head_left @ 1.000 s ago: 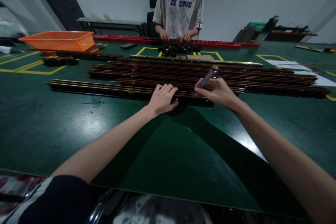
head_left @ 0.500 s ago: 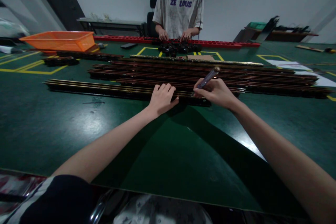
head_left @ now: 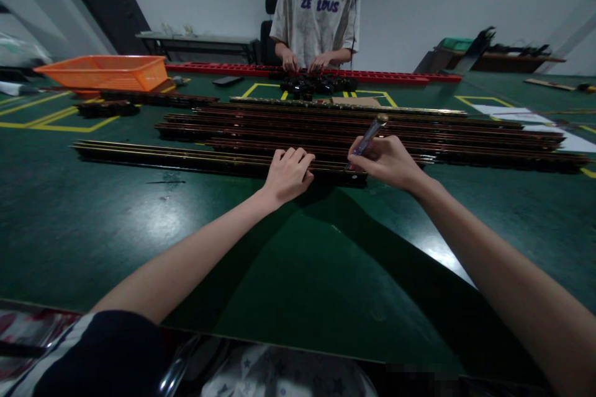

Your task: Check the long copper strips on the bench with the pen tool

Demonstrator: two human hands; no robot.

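My left hand (head_left: 289, 175) lies over the nearest long dark strip (head_left: 177, 160), fingers curled across its top and thumb at the near side. This strip has thin gold-coloured edges and a small pale spot close to its right end. In a writing grip, my right hand (head_left: 386, 162) is closed on a slim pen-like tool (head_left: 369, 134) with a purplish shaft and a brass-coloured top. Its lower tip points down at the strip near the right end; whether it touches cannot be made out. Just behind lie several more long dark strips (head_left: 261, 126) with reddish edges.
An orange basket (head_left: 116, 73) stands at the back left. Across the green table (head_left: 326, 298), a person (head_left: 316, 18) handles small black parts (head_left: 316, 83) beside a long red rail (head_left: 395, 78). White papers (head_left: 512, 114) lie at the right, a dark flat object (head_left: 228, 80) at the back.
The nearest strip has slid slightly left. My right hand and the tool have shifted a little right along it, and my left thumb has drawn in against the strip.
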